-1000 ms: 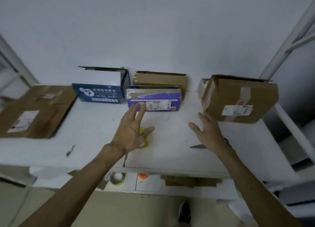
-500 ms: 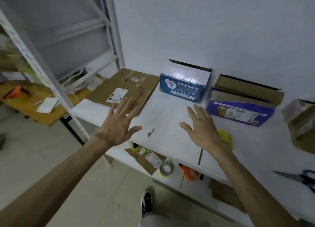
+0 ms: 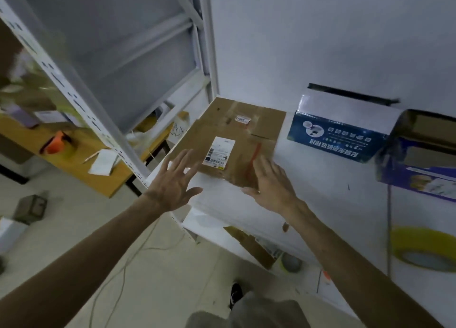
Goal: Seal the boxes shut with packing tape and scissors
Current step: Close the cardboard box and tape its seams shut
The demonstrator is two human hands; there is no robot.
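A flat brown cardboard box with a white label [image 3: 229, 140] lies at the left end of the white table [image 3: 320, 179], close to the wall. The left hand [image 3: 172, 182] hovers by the box's near left edge, fingers spread wide, holding nothing. The right hand [image 3: 271, 184] is flat and empty too, its fingertips over the box's near right corner; I cannot tell if they touch it. The step looks like taking this box to bring it closer. It is best to hold both sides at once and slide it flat, so it does not tip off the table edge. The yellow roll of packing tape [image 3: 419, 239] sits far to the right, so the box should end up near it. No scissors show here.
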